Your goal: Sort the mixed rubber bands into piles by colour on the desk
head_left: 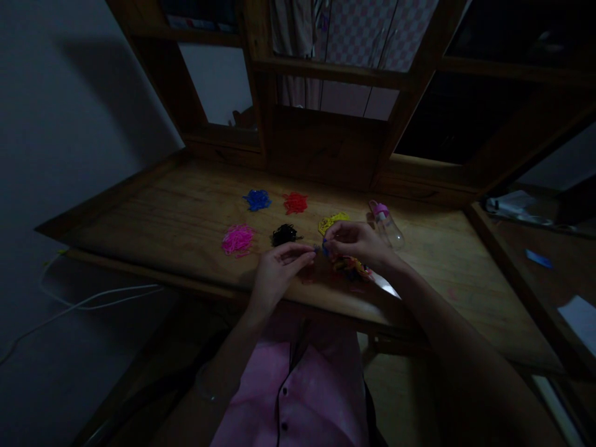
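My left hand (282, 268) is pinched at the fingertips, in front of a pile of thin black pieces (284, 234). At its fingertips is a tiny dark piece (317, 248), too small and dim to name. Close on its right, my right hand (352, 243) pinches a small blue piece (325, 246). Beneath that hand lies a mixed bundle of red, yellow and dark thin pieces (352, 268), partly hidden. A yellow pile (333, 221) sits just behind it. The pieces look like small rubber bands or clips; I cannot tell which.
On the wooden desk (186, 211) lie a pink pile (238, 240), a blue pile (257, 199) and a red pile (295, 202). A clear bottle with a pink-purple cap (390, 226) lies to the right. Wooden shelving (326, 139) rises along the back; white cables (107, 297) hang at left.
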### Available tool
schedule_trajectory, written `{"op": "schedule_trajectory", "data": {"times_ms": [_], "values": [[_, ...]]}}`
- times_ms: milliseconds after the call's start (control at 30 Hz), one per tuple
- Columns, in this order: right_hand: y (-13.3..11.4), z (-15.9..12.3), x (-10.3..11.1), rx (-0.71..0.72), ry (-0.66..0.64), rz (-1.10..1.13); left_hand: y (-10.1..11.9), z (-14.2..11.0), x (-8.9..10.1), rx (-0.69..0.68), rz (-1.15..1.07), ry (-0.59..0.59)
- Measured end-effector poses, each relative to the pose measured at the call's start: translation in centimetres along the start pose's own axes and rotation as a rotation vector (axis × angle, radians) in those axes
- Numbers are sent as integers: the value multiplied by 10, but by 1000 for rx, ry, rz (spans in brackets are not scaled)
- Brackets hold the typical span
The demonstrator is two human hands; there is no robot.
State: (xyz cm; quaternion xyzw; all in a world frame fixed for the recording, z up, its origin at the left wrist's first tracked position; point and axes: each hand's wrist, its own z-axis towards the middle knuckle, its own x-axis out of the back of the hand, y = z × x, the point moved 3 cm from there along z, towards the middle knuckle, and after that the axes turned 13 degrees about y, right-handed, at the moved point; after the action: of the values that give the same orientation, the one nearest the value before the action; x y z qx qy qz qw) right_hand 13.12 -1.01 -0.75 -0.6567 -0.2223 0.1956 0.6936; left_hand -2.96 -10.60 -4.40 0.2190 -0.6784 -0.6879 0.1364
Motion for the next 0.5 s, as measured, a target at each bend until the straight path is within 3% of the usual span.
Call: {"op": "schedule_trajectory", "data": {"times_ms": [233,500], "values": [[-1,2,1,76,167,72,8,-7,-17,73,-170,56],[0,0,-1,105,207,115,13,-13,-30,76,-310,43]]}}
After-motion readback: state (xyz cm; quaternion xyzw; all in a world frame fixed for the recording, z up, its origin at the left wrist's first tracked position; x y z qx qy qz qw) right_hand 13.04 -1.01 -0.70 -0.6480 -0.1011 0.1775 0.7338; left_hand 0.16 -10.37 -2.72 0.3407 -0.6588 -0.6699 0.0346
